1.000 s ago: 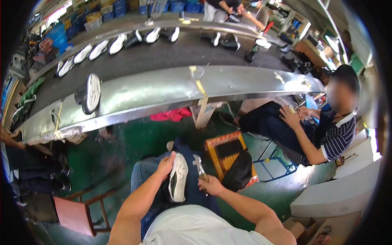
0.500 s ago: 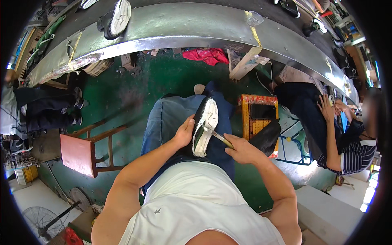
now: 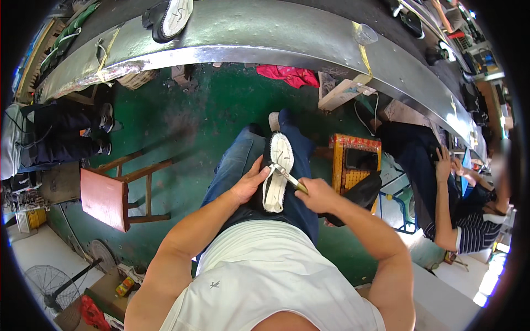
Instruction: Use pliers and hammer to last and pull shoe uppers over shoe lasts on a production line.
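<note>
A shoe upper lies along my lap, its pale underside facing up inside a dark, stitched-looking edge. My left hand grips it at the left side, near the middle, with the thumb by a white strip. In my right hand is a hand tool with a metal front and an olive-yellow handle; its exact kind is hard to make out. The metal tip touches the shoe's middle, close to my left fingers. Dark material below the left hand is partly hidden.
Ahead runs a metal-edged bench with another upturned shoe and a clear cup. A stool stands left; a woven-top seat with a phone on it stands right. A co-worker sits at the far right.
The tool's tip has moved in toward the left side of the shoe, near my left thumb. The shoe has turned slightly, and the whole view has shifted a little.
</note>
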The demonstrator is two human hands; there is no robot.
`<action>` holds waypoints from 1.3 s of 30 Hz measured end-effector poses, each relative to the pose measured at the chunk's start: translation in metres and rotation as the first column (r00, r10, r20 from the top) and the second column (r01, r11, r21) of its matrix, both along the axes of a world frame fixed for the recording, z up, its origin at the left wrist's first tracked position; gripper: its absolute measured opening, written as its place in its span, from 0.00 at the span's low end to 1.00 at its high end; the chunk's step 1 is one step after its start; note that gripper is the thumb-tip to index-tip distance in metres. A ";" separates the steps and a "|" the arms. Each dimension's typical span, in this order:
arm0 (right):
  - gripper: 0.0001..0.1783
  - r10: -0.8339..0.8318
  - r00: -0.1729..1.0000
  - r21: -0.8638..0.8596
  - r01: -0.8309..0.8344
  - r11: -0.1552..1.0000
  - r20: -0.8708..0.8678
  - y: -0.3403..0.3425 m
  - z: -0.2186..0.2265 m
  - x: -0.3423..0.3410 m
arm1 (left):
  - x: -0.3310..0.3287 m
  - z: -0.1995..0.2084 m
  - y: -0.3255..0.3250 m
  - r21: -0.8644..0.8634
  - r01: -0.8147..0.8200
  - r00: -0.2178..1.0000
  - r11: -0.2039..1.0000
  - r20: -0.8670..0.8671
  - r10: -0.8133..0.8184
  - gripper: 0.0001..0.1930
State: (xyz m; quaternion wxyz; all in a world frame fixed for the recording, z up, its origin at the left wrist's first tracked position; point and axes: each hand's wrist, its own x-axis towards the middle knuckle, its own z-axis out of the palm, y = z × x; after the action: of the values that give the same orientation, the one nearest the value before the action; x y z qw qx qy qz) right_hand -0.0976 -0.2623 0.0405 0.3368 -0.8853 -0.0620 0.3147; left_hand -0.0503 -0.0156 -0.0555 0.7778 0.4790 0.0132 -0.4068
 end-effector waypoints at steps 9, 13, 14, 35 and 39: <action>0.17 -0.178 0.974 0.009 0.181 0.983 -0.142 -0.011 -0.001 -0.012 | 0.015 0.011 -0.030 0.218 -0.007 0.995 0.976 0.097 -0.014 0.53; 0.13 0.124 0.911 -0.302 0.000 0.953 0.393 -0.028 0.006 0.009 | 0.003 -0.006 -0.036 0.497 -0.065 0.956 0.865 0.279 -0.088 0.49; 0.13 0.130 0.910 -0.304 -0.004 0.953 0.394 -0.030 0.007 0.015 | 0.000 -0.005 -0.039 0.656 -0.105 0.924 0.747 0.343 -0.171 0.48; 0.14 -0.276 0.568 0.325 0.734 0.596 -0.776 -0.044 -0.004 -0.006 | 0.010 0.057 -0.043 0.857 -0.044 0.661 0.513 0.410 -0.628 0.30; 0.22 -0.435 0.844 0.332 0.527 0.782 -0.315 -0.034 -0.024 0.007 | 0.012 0.066 -0.051 0.909 0.006 0.614 0.418 0.326 -0.719 0.30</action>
State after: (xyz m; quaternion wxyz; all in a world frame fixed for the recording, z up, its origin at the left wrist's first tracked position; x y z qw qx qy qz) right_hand -0.0903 -0.2961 0.0164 0.5870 -0.7409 0.1413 0.2941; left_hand -0.0387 -0.0664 0.0102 0.2647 0.8917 -0.1946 -0.3113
